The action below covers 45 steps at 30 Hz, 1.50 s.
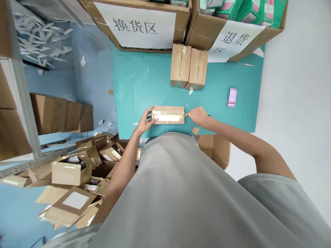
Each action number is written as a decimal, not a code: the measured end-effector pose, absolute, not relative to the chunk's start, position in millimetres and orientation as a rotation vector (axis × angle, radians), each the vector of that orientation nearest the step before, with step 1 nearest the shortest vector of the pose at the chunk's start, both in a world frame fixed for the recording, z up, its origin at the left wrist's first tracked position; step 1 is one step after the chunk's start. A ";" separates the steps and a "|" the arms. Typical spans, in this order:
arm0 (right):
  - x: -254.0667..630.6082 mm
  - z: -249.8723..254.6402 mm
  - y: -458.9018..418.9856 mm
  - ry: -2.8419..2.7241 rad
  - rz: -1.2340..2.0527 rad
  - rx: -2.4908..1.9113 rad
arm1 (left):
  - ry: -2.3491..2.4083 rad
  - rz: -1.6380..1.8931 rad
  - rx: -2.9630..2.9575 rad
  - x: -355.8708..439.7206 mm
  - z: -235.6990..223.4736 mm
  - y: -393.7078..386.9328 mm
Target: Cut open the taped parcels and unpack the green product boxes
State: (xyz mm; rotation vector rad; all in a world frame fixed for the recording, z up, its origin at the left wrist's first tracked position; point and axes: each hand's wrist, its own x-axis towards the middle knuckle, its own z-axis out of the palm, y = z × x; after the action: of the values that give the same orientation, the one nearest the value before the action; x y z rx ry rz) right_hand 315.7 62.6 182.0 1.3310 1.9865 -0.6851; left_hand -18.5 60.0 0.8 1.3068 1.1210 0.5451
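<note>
A small brown cardboard box [168, 109] lies lengthwise on the green-covered table [139, 82], clear tape shining along its top seam. My left hand [147, 121] holds the box's left end, thumb on top and fingers spread around the far corner. At the opposite end, my right hand [198, 116] is closed around what looks like a box cutter [186, 115]. Only its yellow-green tip, by the box's right end, and a dark bit behind the hand show. Whether the tip touches the box I cannot tell.
Two taped boxes [180, 65] stand farther back, before large cartons with paper signs [139, 27]; the right carton holds green packages [248, 12]. A pixelated pink item [232, 97] lies right. Opened boxes [72, 172] pile up on the floor at left; an open carton [219, 150] stands below the table edge.
</note>
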 end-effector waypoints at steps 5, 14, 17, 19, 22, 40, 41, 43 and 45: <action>330.2 189.0 54.3 1.935 -0.592 1.314 | 1.116 0.552 1.345 -20.8 0.0 57.7; 373.3 172.2 11.6 1.822 -0.614 1.832 | 1.147 0.554 1.172 -58.4 -5.4 66.6; 366.0 143.3 -3.6 1.759 -0.783 2.098 | 1.156 0.551 1.134 -67.4 -4.2 72.5; 352.5 122.6 -10.4 1.708 -0.974 2.312 | 1.152 0.549 1.113 -70.7 -2.7 75.1; 324.0 95.3 -16.0 1.579 -1.343 2.631 | 1.156 0.550 1.093 -74.0 -1.0 76.4; 283.5 145.9 21.5 1.900 -0.902 2.690 | 1.091 0.416 1.192 13.0 -40.7 57.7; 286.7 148.4 23.2 1.906 -0.853 2.663 | 1.105 0.369 1.218 24.7 -39.8 56.8; 289.6 149.4 22.5 1.906 -0.777 2.614 | 1.146 0.340 1.271 37.5 -33.1 59.2; 287.7 147.9 16.9 1.904 -0.717 2.584 | 1.161 0.423 1.313 38.3 -19.9 65.7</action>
State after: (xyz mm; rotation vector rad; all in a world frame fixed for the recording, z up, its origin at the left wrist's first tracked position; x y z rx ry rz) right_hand 287.7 16.9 147.9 2.5835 1.9043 -0.7171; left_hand 38.3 65.7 -19.9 1.3130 1.1608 0.4226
